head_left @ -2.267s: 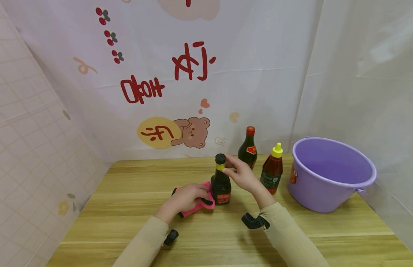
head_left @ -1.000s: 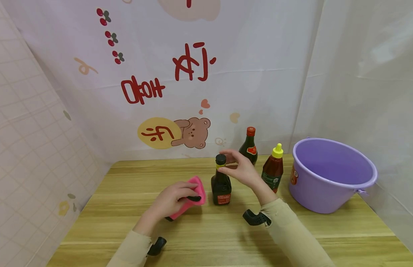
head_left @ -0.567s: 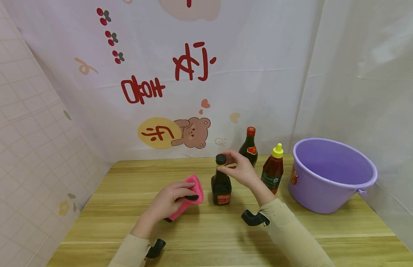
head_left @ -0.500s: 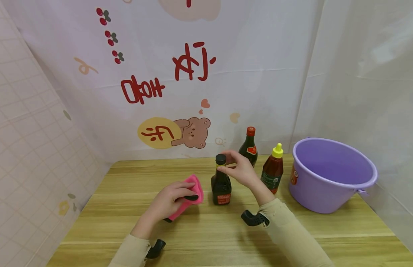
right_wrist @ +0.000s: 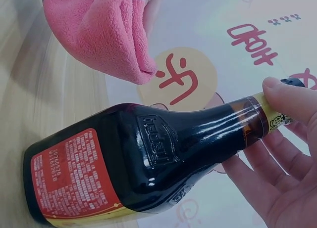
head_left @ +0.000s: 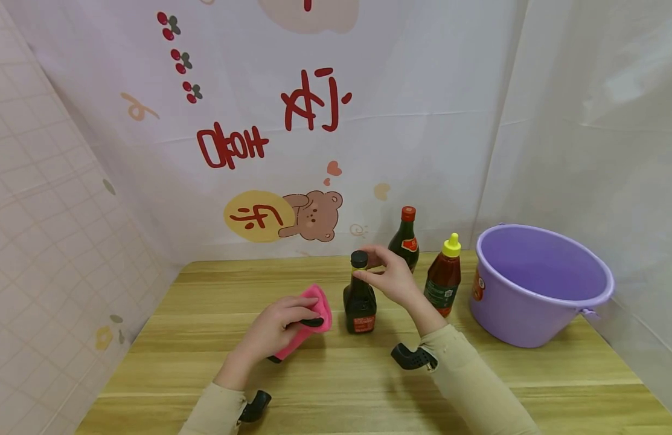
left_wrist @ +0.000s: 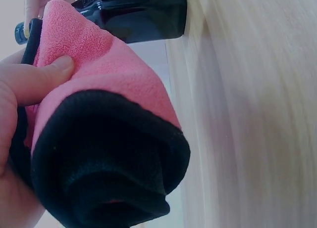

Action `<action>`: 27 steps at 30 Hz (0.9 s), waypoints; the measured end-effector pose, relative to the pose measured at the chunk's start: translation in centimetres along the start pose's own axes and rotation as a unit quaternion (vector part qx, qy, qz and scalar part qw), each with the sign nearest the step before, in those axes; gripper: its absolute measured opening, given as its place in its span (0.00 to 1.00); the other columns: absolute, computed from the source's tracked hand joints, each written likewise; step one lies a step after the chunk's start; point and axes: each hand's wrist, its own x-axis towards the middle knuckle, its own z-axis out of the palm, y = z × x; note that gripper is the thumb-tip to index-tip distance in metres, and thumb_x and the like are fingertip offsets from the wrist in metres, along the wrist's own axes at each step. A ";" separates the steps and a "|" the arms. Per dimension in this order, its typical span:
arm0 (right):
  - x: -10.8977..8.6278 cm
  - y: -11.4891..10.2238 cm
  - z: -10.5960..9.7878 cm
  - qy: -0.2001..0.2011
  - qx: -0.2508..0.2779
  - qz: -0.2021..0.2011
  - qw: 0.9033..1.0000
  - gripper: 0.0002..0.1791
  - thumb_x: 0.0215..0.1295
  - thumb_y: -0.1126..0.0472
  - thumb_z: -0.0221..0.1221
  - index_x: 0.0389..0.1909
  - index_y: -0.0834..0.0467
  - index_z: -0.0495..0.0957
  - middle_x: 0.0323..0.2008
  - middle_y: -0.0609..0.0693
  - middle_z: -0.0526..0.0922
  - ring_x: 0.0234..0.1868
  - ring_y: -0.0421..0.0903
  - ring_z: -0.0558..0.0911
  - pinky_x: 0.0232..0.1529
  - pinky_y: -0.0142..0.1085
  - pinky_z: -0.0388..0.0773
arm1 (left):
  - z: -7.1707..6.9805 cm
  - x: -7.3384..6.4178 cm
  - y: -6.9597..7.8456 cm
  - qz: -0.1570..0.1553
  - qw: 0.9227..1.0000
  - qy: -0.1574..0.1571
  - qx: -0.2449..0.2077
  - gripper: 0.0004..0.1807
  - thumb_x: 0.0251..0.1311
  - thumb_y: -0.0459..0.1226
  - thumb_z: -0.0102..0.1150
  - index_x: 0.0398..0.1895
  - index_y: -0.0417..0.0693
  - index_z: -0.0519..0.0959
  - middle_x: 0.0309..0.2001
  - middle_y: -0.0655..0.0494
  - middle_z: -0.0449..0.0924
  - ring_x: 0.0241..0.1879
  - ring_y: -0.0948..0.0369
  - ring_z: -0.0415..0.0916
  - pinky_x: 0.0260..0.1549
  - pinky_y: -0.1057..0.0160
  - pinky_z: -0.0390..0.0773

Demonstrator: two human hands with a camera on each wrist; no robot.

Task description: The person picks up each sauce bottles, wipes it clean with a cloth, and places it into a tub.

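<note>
The surface (head_left: 200, 302) is made of light wood, and its yellow-brown grain runs from left to right. Behind it there is a whitish wall covering (head_left: 422, 90) with some creases. On this are printed red characters (head_left: 224, 145), small cherries (head_left: 175, 55), hearts (head_left: 333, 168), and a brown bear (head_left: 325, 220) beside a yellow circle (head_left: 270, 232). The left wall (head_left: 20, 181) shows pale grid lines. The right wall (head_left: 629, 169) reflects a soft light.

A round lilac plastic bucket (head_left: 523, 317) stands on the wood-grain table (head_left: 336, 393) near a yellow-capped red sauce bottle (head_left: 443, 279); a red-capped dark-green bottle (head_left: 405, 238) stands farther back, before a white bear-printed sheet (head_left: 433, 90).
</note>
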 end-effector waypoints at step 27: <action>-1.0 0.5 -0.3 0.055 0.031 -0.040 0.997 0.25 0.54 0.63 0.73 0.54 0.61 0.81 0.41 0.53 0.83 0.40 0.48 0.83 0.40 0.43 0.85 | 0.7 0.7 0.8 -0.005 1.000 0.013 -0.019 0.17 0.51 0.23 0.70 0.42 0.50 0.88 0.55 0.52 0.82 0.56 0.52 0.78 0.54 0.51 0.78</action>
